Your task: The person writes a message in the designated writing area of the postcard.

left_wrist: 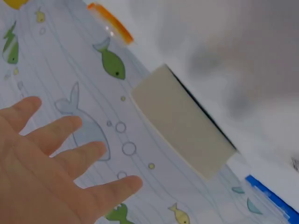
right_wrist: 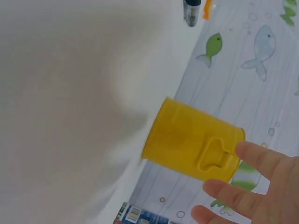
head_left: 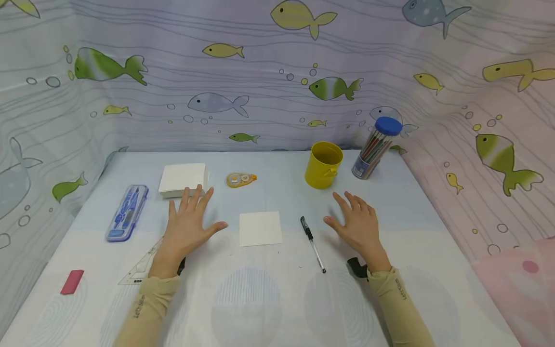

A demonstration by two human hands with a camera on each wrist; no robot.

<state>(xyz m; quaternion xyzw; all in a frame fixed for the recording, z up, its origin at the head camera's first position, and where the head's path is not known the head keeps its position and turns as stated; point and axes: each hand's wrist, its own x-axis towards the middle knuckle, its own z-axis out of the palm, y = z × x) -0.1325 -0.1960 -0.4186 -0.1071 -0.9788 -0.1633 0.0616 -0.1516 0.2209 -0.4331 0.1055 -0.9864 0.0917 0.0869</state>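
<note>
My left hand [head_left: 187, 229] is spread with straight fingers over the left side of the table, its fingertips overlapping the front of a white box [head_left: 183, 179] in the head view. Under that forearm lies a clear set square [head_left: 140, 267], partly hidden. My right hand [head_left: 357, 222] holds nothing, its fingers apart, to the right of a black-capped pen [head_left: 313, 243]. A square of white paper [head_left: 260, 229] lies between the two hands. Beyond the right hand stands a yellow cup [head_left: 321, 168], also seen in the right wrist view, where the fingertips overlap the cup [right_wrist: 191, 140].
A jar of pencils [head_left: 375, 149] with a blue lid stands at the back right. Correction tape [head_left: 240, 180] lies near the back middle. At left are a blue-edged compass case [head_left: 127, 212] and a red eraser [head_left: 72, 282]. Fish-patterned curtains [head_left: 260, 72] surround the table.
</note>
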